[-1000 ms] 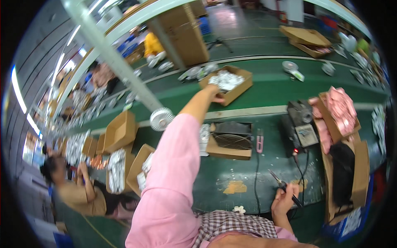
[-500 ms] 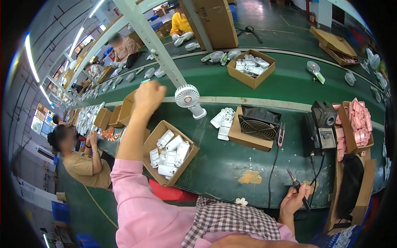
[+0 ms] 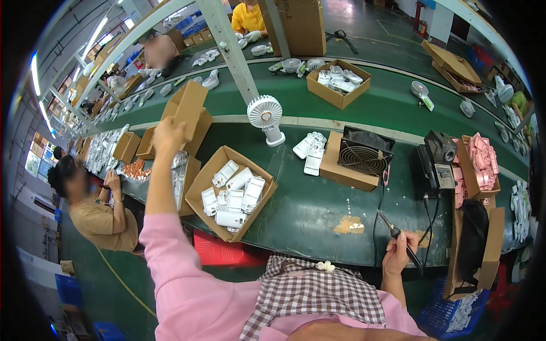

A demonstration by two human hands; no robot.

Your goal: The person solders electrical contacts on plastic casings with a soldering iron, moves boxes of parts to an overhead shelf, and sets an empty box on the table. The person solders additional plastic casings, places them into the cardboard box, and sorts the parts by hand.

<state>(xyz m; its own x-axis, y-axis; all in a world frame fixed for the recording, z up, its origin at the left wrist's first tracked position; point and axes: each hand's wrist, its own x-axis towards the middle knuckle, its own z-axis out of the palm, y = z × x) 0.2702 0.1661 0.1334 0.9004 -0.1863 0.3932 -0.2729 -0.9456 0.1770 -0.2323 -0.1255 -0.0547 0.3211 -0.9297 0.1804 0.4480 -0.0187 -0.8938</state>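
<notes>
My left hand point(image 3: 169, 136) reaches far forward on the left, its fingers closed on the near edge of a tilted small cardboard box point(image 3: 190, 102). That box leans above another carton, and its inside is hidden. Below the left forearm stands an open cardboard box point(image 3: 264, 196) with several white plastic casings point(image 3: 234, 196) in it. At the bench's front edge on the right, my right hand point(image 3: 400, 253) grips a soldering iron point(image 3: 394, 231) by its dark handle. The iron's metal tip points up and to the left, away from my body.
A white handheld fan point(image 3: 265, 113) stands behind the box of casings. White casings point(image 3: 310, 154) lie beside a black fume fan point(image 3: 364, 156). To the right are a black soldering station point(image 3: 429, 173) and pink parts point(image 3: 483, 162). A co-worker point(image 3: 94, 204) sits left; a green conveyor point(image 3: 392, 99) runs behind.
My left hand has moved left and slightly down and now holds the small cardboard box, which is raised and tilted. My right hand still holds the soldering iron.
</notes>
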